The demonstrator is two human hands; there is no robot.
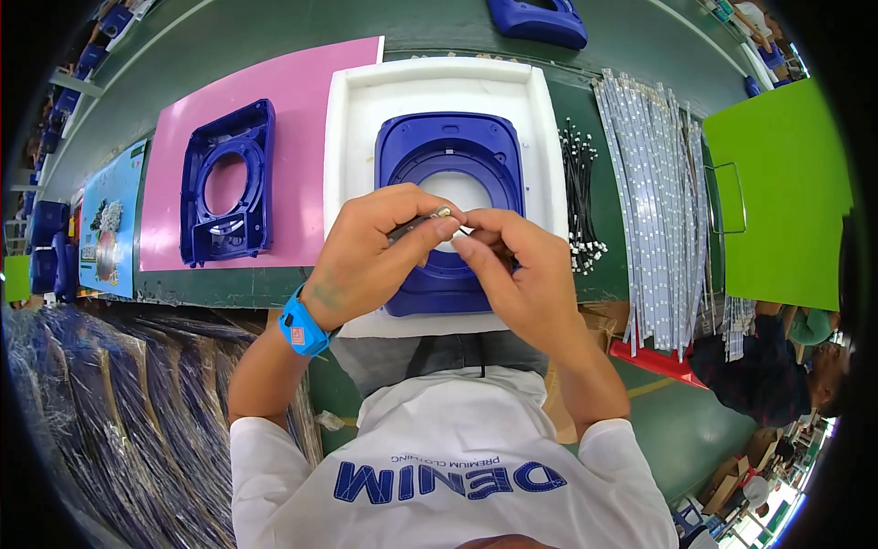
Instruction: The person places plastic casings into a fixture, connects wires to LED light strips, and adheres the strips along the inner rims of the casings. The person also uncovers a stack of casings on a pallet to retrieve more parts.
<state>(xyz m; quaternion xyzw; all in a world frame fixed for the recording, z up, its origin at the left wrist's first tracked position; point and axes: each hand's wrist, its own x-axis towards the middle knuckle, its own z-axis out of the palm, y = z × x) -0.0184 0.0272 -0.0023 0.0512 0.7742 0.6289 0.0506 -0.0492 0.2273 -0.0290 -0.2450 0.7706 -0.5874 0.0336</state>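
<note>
Fine handwork is judged to be under way and unfinished: a slim dark piece (422, 220) with a pale, metallic-looking tip has not been released, and no cable or strip is seen fitted in the housing (398, 142) directly beneath the grip, though part of it is hidden. How much is left cannot be told; the cables (578, 197) and strips (654, 183) are laid out loose to the right of the grip.

The piece is pinched by the left grip (375, 238), thumb closed against forefinger. The right grip (521, 265) is likewise closed, just beside the tip, on what seems a thin wire (464, 230), mostly covered by the fingers.

The long axis of the piece is slanted, its tip directed toward the right grip and away from the body. The housing is set ring upward in the white tray (338, 146) on the surface (210, 288), its long axis pointing straight away from the body.
</note>
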